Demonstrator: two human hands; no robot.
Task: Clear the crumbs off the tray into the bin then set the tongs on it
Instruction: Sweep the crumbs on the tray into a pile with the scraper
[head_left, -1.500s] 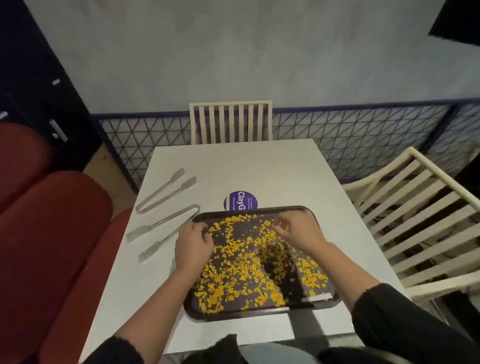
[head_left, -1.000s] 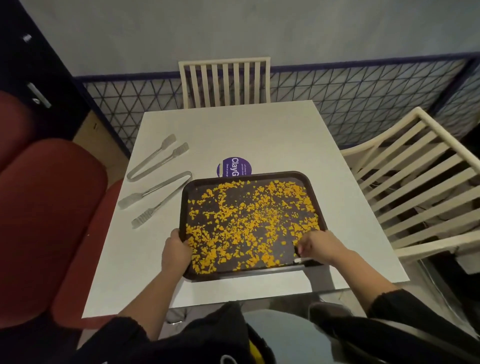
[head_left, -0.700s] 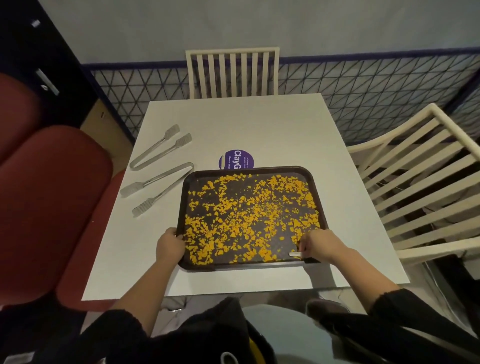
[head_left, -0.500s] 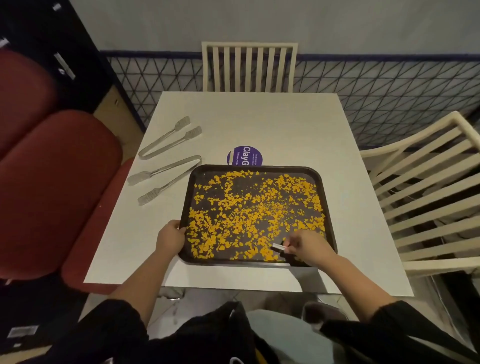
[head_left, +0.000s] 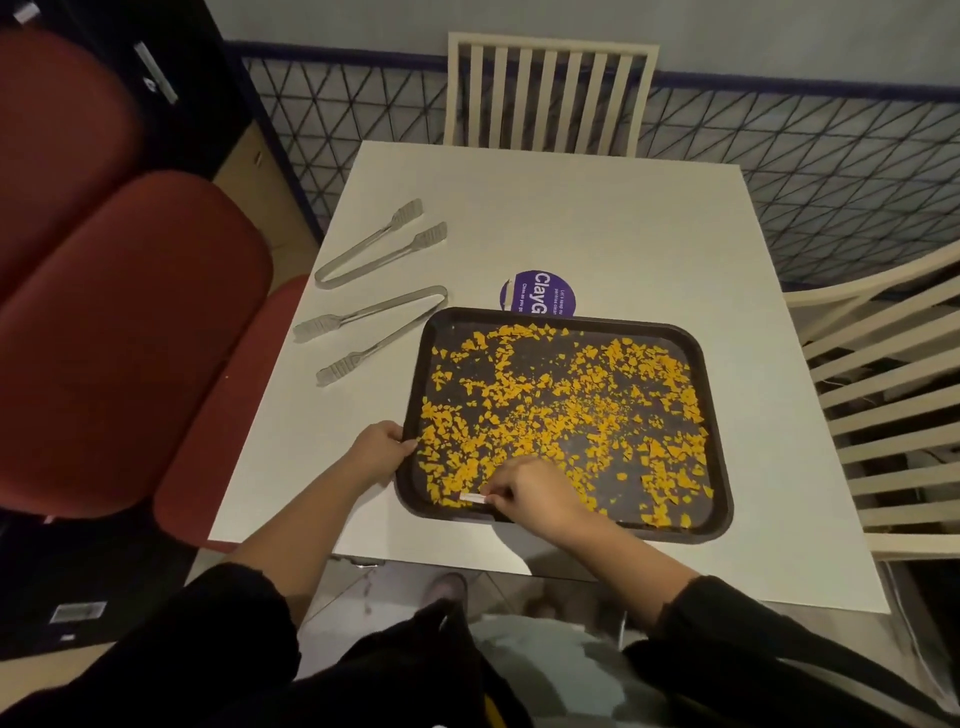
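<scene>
Head view: the dark tray (head_left: 720, 415) sits on the white bench (head_left: 571, 218) towards its near edge, with orange crumbs (head_left: 545, 410) scattered all over it. The left hand (head_left: 378, 453) grips the tray's left rim, fingers curled over it. The right hand (head_left: 537, 496) lies over the near rim, pinching a small white strip (head_left: 472, 499). Left of the tray lie the nearer tongs (head_left: 371, 332) — their bend just beside its far-left corner — and the farther tongs (head_left: 378, 245). A purple sticker (head_left: 537, 292) shows at the far rim.

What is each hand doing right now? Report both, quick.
Left hand: closed, gripping the tray by its left rim.
Right hand: closed, pinching a small white strip at the tray's near edge.
</scene>
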